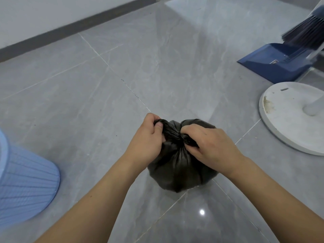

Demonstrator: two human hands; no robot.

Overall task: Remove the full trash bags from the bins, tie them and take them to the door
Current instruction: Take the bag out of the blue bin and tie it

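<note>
Hands at work over a black trash bag (pixel 177 165) that sits on the grey tiled floor (pixel 105 85), out of its bin and gathered at the neck. The left hand (pixel 147 139) grips one twisted tail of plastic in curled fingers, thumb pressed over it, while the right hand (pixel 208 142) pinches the other tail just beside the bunched knot (pixel 179 135) between them. Both hands are closed on the bag's mouth and are set to either side of the knot, which looks formed but not clearly cinched.

A ribbed light-blue waste bin (pixel 26 186) stands at the left edge of the floor, well apart from the bag; whether it holds a fresh liner cannot be told. Near the right edge stand a blue dustpan (pixel 273 65), a broom (pixel 305 30) above it and the white round base of a standing fan (pixel 287 116).

By this view, removal of this bag is done and the tying appears close to finished. Carrying it to the door, which is not in sight, is still ahead, and no other bins or bags show.
</note>
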